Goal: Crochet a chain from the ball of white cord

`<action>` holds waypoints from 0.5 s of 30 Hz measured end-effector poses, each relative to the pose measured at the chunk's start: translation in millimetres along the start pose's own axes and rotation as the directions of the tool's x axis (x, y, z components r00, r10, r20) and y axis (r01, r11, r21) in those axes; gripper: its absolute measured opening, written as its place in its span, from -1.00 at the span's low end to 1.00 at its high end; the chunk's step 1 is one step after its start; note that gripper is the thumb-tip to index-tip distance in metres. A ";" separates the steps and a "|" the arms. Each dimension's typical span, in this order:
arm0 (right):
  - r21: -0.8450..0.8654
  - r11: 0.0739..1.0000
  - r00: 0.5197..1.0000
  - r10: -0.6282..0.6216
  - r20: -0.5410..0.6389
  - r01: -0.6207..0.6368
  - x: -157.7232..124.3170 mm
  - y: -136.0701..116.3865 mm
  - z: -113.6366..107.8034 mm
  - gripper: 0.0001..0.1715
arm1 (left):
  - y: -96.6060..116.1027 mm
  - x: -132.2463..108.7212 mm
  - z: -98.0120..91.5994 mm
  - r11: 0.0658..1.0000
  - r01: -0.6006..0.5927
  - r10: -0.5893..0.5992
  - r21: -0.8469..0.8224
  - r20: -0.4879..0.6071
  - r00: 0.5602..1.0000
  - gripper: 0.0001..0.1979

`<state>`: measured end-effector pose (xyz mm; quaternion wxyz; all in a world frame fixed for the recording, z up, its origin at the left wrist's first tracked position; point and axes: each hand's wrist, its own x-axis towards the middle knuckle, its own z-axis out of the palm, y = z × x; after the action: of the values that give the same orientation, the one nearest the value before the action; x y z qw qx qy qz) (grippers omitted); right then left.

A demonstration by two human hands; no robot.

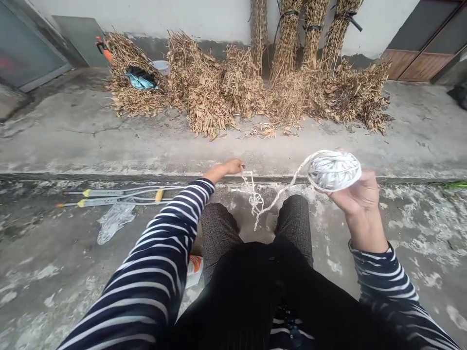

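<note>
My right hand (359, 194) holds a ball of white cord (334, 171) against its fingers and palm, out beyond my right knee. A length of the cord (280, 194) runs from the ball down to a tangled knot (256, 199) above my knees. From there, strands rise to my left hand (228, 169), whose fingertips appear to pinch the cord. My knees in dark checked trousers (294, 223) lie below both hands.
A pair of grey metal crutches (120, 196) and a clear plastic bag (115, 223) lie on the concrete to my left. A raised concrete step edge (109, 177) runs ahead. Beyond it, bundles of dried plants (204, 82) lean along a wall.
</note>
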<state>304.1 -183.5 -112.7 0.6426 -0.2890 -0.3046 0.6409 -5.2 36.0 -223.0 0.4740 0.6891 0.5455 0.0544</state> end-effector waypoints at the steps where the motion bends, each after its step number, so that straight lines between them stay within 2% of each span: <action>1: -0.016 0.999 0.999 0.033 0.008 -0.033 0.6 5.2 3.6 -0.39 | 1.3 2.7 13.5 1.000 -0.003 0.003 0.019 -0.026 1.000 -0.77; 3: -0.062 0.994 0.996 0.090 0.016 -0.089 1.1 15.8 6.5 -0.39 | 6.9 0.6 39.3 0.996 -0.071 0.069 -0.055 -0.022 0.997 -0.64; 5: -0.108 0.986 0.991 0.129 0.016 -0.127 1.8 26.2 3.4 -0.38 | 16.0 -11.9 61.7 0.947 -0.199 0.217 -0.250 0.045 0.975 -0.57; 7: -0.135 0.977 0.986 0.168 -0.009 -0.167 3.3 36.0 -3.3 -0.38 | 26.8 -30.6 79.9 0.813 -0.316 0.407 -0.488 0.089 0.909 -0.54; 9: -0.162 0.966 0.979 0.201 -0.031 -0.203 5.4 44.8 -9.6 -0.39 | 36.7 -47.6 94.2 0.689 -0.369 0.535 -0.624 0.093 0.840 -0.50; 11: -0.196 0.954 0.974 0.222 -0.040 -0.226 7.1 52.1 -12.7 -0.39 | 43.3 -56.9 104.9 0.638 -0.407 0.586 -0.654 0.069 0.807 -0.46; 15: -0.239 0.938 0.968 0.244 -0.053 -0.249 7.4 61.9 -9.2 -0.36 | 45.8 -55.6 115.5 0.638 -0.494 0.586 -0.591 -0.044 0.809 -0.54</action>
<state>271.0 -175.3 -165.7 0.5201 -0.4088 -0.3353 0.6707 73.0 -75.2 -228.7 0.6611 0.6455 0.2331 0.3033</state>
